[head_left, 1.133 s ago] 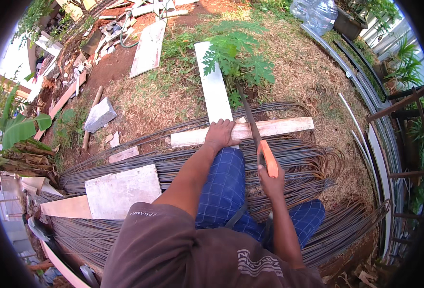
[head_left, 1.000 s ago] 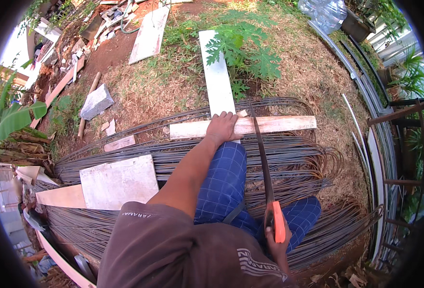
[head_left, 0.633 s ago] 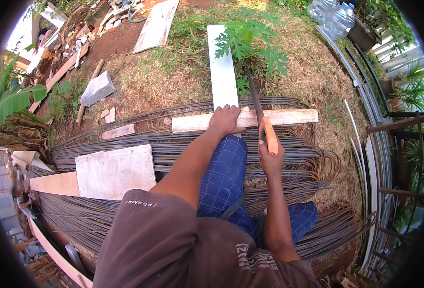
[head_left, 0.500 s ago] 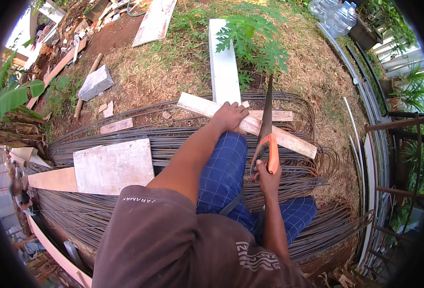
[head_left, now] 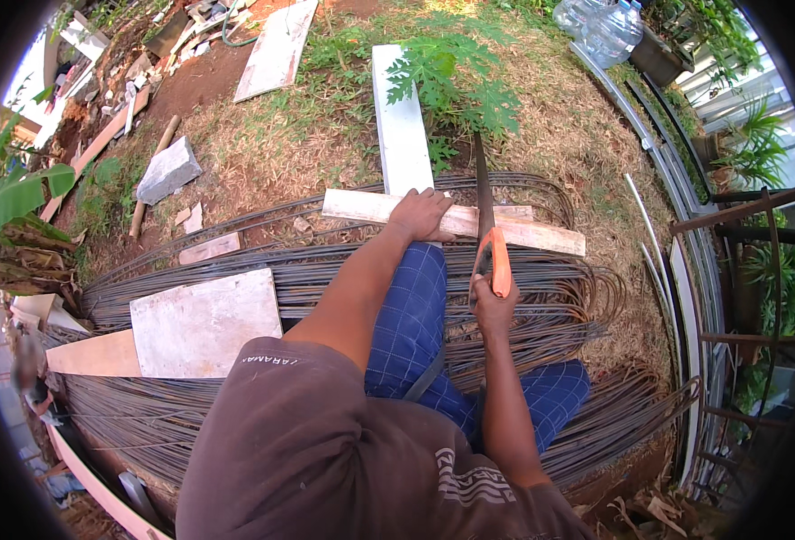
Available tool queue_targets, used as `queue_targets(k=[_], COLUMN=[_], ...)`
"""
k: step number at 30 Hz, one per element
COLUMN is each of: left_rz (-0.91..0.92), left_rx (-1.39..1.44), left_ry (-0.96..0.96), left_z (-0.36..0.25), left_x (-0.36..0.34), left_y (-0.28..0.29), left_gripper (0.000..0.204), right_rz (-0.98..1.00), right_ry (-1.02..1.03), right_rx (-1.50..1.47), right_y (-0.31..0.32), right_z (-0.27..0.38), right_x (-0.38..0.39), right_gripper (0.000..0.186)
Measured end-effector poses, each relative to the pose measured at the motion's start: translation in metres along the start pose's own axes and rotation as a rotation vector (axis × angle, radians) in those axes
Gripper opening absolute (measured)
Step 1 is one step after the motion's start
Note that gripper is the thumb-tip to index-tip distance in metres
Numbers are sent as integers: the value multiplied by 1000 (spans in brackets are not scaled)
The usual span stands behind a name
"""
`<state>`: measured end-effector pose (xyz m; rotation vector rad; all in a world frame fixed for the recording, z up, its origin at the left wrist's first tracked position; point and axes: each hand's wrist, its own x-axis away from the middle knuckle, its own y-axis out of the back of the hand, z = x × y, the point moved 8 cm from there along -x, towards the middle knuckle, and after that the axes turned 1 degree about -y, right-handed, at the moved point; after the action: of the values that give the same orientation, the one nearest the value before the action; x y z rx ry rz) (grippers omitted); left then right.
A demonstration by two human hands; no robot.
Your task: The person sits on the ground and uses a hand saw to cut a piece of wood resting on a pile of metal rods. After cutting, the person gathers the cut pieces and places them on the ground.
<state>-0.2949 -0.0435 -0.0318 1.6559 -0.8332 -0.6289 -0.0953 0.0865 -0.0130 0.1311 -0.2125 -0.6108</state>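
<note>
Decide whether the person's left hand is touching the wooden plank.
Touching: the head view shows the left hand pressed flat on the wooden plank, with no gap.

Left hand (head_left: 422, 214) flat, right grip (head_left: 492, 301) closed

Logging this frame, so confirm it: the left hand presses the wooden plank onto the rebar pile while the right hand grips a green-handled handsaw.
Wrong colour: the head view shows the handsaw has an orange handle. Otherwise correct: left hand on the wooden plank over the rebar pile, right hand gripping.
</note>
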Motion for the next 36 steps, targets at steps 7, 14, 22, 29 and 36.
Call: queue_targets(k=[7, 14, 22, 29, 36], left_rz=[41, 1, 66, 101, 48], left_rx=[-31, -47, -25, -26, -8], left_ry=[81, 141, 252, 279, 202], left_z=[10, -8, -7, -3, -15], left_x=[9, -4, -6, -4, -12], left_y=[8, 9, 7, 12, 5], left_gripper=[91, 88, 82, 78, 71], right_rz=[52, -1, 76, 209, 94], right_ry=[203, 211, 112, 54, 65], right_rx=[15, -32, 57, 325, 113], right_y=[-22, -14, 18, 119, 24], right_z=[55, 52, 65, 122, 66], right_x=[-10, 1, 24, 200, 4], right_gripper=[55, 55, 62, 68, 56])
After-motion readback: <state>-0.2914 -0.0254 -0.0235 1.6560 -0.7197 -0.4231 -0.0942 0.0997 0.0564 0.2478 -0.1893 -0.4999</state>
